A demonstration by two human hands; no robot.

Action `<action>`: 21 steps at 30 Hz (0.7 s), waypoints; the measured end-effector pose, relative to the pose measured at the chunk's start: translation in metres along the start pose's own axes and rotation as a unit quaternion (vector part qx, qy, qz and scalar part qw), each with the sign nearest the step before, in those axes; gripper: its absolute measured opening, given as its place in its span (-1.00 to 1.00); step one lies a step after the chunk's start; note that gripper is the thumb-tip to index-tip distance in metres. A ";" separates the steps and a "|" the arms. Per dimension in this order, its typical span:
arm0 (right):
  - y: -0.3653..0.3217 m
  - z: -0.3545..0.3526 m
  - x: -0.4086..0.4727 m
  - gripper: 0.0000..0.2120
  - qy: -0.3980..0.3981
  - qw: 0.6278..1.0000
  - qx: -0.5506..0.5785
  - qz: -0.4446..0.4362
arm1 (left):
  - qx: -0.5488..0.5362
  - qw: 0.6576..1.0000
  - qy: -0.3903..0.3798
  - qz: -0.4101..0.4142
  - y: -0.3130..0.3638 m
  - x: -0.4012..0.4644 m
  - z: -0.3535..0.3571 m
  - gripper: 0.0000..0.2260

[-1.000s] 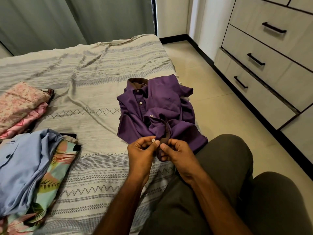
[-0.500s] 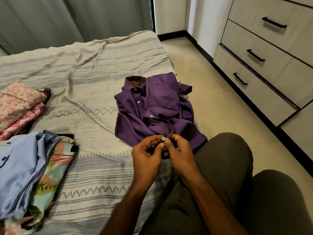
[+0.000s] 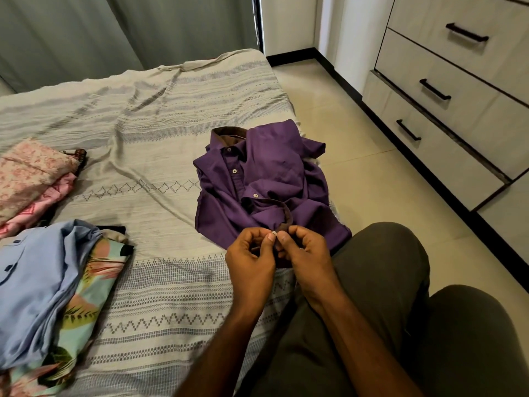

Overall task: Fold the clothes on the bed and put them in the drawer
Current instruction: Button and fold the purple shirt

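A purple shirt [image 3: 266,184] with a brown collar lies rumpled near the bed's right edge, partly buttoned. Its lower front is lifted toward me. My left hand [image 3: 250,260] pinches a small white button at the shirt's placket. My right hand [image 3: 305,255] pinches the brown-lined placket edge just beside it, thumbs nearly touching. A chest of drawers [image 3: 446,90] with black handles stands at the right, all drawers closed.
The bed [image 3: 160,116] has a grey patterned cover. A light blue shirt [image 3: 34,285] lies over a floral garment [image 3: 91,287] at the left. Pink folded clothes [image 3: 31,173] sit farther back left. My legs in dark trousers [image 3: 380,310] hang over the tiled floor [image 3: 369,179].
Both hands shifted slightly right and came closer together on the placket, with the button now between the thumbs. The shirt body has barely moved.
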State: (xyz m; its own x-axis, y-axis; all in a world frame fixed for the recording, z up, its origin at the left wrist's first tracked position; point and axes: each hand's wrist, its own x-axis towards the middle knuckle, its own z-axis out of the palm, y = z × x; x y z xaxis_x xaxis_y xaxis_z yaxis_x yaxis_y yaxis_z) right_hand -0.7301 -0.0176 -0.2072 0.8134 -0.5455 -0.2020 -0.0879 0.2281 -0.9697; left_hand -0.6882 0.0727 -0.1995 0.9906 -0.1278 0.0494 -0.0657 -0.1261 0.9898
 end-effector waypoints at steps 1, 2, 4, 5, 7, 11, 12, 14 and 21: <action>0.000 0.000 0.000 -0.88 -0.003 1.000 0.003 0.002 | 0.008 1.000 0.009 0.006 0.000 -0.001 0.001 -0.89; 0.000 0.000 0.000 -0.88 -0.006 1.000 0.008 0.005 | 0.015 1.000 0.017 0.010 0.000 -0.001 0.001 -0.89; -0.001 -0.001 0.000 -0.85 -0.010 0.999 0.029 0.014 | 0.019 0.999 0.031 0.013 -0.001 0.001 0.002 -0.88; -0.002 -0.001 0.000 -0.84 -0.011 0.999 0.044 0.017 | 0.017 0.999 0.035 0.011 -0.002 0.002 0.002 -0.89; -0.005 -0.002 -0.002 -0.83 -0.010 0.999 0.053 0.003 | 0.005 0.999 0.032 0.003 -0.002 0.004 0.001 -0.90; -0.008 -0.002 -0.004 -0.85 0.012 0.998 0.005 -0.061 | -0.036 0.999 0.003 -0.023 0.002 0.002 -0.002 -0.89; -0.008 -0.002 -0.004 -0.85 0.018 0.997 0.000 -0.070 | -0.047 0.998 -0.006 -0.031 0.002 0.003 -0.003 -0.88; -0.007 -0.002 -0.003 -0.86 0.026 0.996 -0.006 -0.081 | -0.070 0.996 -0.028 -0.045 0.002 0.005 -0.005 -0.87; 0.002 -0.001 -0.001 -0.93 0.083 0.966 -0.171 -0.175 | -0.108 0.991 -0.064 -0.042 0.007 0.004 -0.008 -0.89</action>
State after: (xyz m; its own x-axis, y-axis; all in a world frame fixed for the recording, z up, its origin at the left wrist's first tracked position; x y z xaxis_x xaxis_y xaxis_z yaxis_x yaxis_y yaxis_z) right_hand -0.7320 -0.0173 -0.2091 0.7268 -0.6693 0.1544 -0.0318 -0.2573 -0.9658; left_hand -0.6836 0.0788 -0.1912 0.9670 -0.2518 -0.0374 0.0570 0.0710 0.9958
